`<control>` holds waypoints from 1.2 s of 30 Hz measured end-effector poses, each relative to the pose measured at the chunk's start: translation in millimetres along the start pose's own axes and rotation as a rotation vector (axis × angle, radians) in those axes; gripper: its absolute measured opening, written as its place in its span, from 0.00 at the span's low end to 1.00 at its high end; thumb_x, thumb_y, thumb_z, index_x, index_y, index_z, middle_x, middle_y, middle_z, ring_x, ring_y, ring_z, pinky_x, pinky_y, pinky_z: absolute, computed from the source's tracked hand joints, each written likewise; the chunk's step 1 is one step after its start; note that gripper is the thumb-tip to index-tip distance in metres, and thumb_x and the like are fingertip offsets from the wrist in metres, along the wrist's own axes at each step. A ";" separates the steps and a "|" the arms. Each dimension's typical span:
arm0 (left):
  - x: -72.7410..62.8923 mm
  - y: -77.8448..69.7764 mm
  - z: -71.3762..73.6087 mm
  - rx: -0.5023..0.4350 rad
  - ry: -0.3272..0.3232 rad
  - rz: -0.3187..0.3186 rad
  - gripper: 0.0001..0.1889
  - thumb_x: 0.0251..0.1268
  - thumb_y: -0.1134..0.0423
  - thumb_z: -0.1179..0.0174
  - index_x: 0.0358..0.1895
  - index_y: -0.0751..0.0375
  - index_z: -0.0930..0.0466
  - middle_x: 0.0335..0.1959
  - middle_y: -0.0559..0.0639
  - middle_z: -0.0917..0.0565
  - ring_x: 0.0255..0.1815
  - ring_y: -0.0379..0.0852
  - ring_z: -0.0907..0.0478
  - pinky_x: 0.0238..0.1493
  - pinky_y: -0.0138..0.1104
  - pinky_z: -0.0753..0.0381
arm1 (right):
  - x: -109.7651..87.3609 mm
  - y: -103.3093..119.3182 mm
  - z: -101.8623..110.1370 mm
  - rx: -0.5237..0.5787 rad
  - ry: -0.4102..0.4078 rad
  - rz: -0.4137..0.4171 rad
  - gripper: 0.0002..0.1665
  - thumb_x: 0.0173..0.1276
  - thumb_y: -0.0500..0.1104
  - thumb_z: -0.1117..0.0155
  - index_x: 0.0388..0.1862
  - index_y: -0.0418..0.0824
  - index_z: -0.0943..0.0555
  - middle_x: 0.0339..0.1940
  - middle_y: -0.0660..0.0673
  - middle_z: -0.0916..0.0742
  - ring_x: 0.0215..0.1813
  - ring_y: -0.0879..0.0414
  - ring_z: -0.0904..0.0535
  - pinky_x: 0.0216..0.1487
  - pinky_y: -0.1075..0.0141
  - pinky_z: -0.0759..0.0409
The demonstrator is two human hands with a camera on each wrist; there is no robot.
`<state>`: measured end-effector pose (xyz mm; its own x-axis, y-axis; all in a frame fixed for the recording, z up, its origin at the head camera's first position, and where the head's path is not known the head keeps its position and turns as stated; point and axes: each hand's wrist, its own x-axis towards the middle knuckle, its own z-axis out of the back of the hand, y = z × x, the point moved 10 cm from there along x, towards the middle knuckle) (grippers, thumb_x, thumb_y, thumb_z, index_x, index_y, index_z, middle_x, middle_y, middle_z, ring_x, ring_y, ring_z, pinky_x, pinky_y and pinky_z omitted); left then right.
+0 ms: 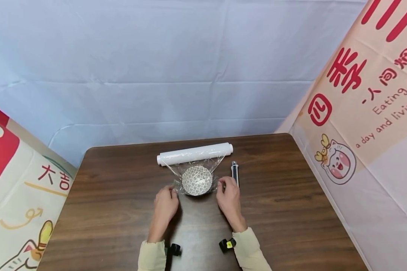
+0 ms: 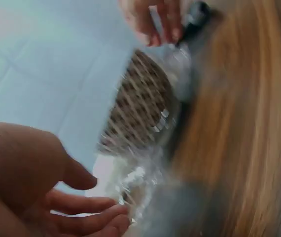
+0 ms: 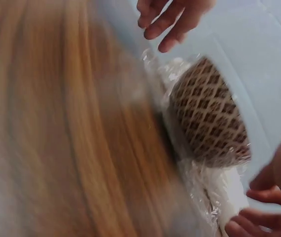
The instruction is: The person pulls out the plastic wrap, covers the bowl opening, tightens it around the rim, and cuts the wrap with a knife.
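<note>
A small patterned bowl [image 1: 197,180] stands on the table with clear cling film [image 1: 179,171] stretched over it and bunched about its sides. The film runs back to a white roll [image 1: 195,154] lying behind the bowl. My left hand [image 1: 166,201] is at the bowl's left, fingertips right at the crumpled film edge; the left wrist view shows its thumb [image 2: 81,175] apart from the fingers. At the bowl's right, my right hand [image 1: 228,195] is beside the film, and in the right wrist view its thumb and loosely bent fingers [image 3: 259,222] stand apart too.
A utility knife [image 1: 235,172] lies just beyond the right hand, partly hidden by it. The brown wooden table [image 1: 122,218] ends at a pale cloth backdrop [image 1: 156,75], with printed cloths on both sides. Both wrist views are blurred in places.
</note>
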<state>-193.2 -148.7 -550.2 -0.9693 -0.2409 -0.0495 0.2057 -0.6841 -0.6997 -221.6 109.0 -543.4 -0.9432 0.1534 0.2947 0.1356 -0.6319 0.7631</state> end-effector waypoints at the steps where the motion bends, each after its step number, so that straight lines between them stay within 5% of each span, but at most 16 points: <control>1: -4.1 0.7 3.6 -0.072 -0.024 0.028 0.16 0.77 0.64 0.46 0.59 0.68 0.16 0.51 0.65 0.11 0.55 0.63 0.15 0.58 0.56 0.18 | -3.0 -1.8 3.8 0.028 -0.017 -0.043 0.06 0.72 0.33 0.34 0.44 0.33 0.14 0.46 0.37 0.12 0.47 0.45 0.12 0.51 0.52 0.13; 5: -16.1 -1.3 0.7 -0.382 0.001 0.124 0.21 0.83 0.60 0.49 0.69 0.68 0.22 0.63 0.66 0.15 0.65 0.61 0.18 0.69 0.55 0.23 | -10.7 -7.7 4.5 0.169 0.019 -0.225 0.11 0.76 0.37 0.36 0.51 0.32 0.14 0.47 0.35 0.09 0.48 0.45 0.10 0.52 0.53 0.11; 9: -15.6 -4.4 -17.6 -0.544 0.087 0.186 0.27 0.86 0.55 0.54 0.74 0.72 0.30 0.74 0.69 0.25 0.78 0.65 0.31 0.80 0.58 0.34 | -10.9 -11.6 -13.5 0.259 0.152 -0.363 0.22 0.80 0.45 0.40 0.63 0.31 0.19 0.58 0.31 0.11 0.61 0.40 0.13 0.63 0.48 0.15; 13: -6.0 0.5 -36.9 -0.661 0.148 0.222 0.28 0.87 0.57 0.57 0.72 0.81 0.32 0.71 0.75 0.25 0.75 0.69 0.29 0.79 0.58 0.32 | -9.8 -17.5 -30.2 0.279 0.228 -0.428 0.31 0.82 0.49 0.43 0.71 0.27 0.26 0.67 0.27 0.17 0.69 0.36 0.18 0.70 0.45 0.21; 17: 5.4 4.7 -47.6 -0.768 0.191 0.240 0.28 0.87 0.60 0.60 0.72 0.84 0.34 0.68 0.78 0.24 0.69 0.68 0.24 0.76 0.58 0.27 | -4.2 -20.8 -39.3 0.342 0.215 -0.442 0.32 0.82 0.48 0.43 0.72 0.24 0.28 0.67 0.25 0.18 0.70 0.34 0.20 0.72 0.44 0.23; 27: 18.4 5.4 -61.6 -0.855 0.253 0.293 0.25 0.86 0.61 0.57 0.69 0.82 0.30 0.60 0.68 0.19 0.54 0.47 0.19 0.67 0.44 0.18 | 7.1 -24.5 -56.2 0.381 0.219 -0.413 0.27 0.81 0.46 0.43 0.67 0.27 0.22 0.60 0.28 0.13 0.65 0.38 0.17 0.69 0.46 0.21; 31: 18.4 4.7 -59.7 -0.858 0.235 0.288 0.26 0.86 0.61 0.56 0.71 0.82 0.33 0.63 0.71 0.21 0.57 0.53 0.20 0.70 0.48 0.20 | 6.8 -24.2 -56.4 0.370 0.231 -0.402 0.26 0.82 0.48 0.44 0.67 0.30 0.21 0.61 0.31 0.12 0.65 0.41 0.17 0.69 0.48 0.21; 36: 16.7 8.5 -48.5 -0.795 0.153 0.284 0.30 0.86 0.59 0.55 0.78 0.79 0.42 0.75 0.75 0.31 0.74 0.66 0.29 0.79 0.56 0.31 | 1.8 -28.0 -37.9 0.331 0.109 -0.447 0.24 0.81 0.51 0.41 0.65 0.36 0.19 0.61 0.35 0.11 0.64 0.41 0.15 0.67 0.47 0.19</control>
<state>-214.2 -125.1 -591.6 -0.9145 -0.1951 -0.3545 0.3438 0.0875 -0.9350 -238.6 98.2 -586.0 -0.9543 0.2608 -0.1458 -0.2125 -0.2490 0.9449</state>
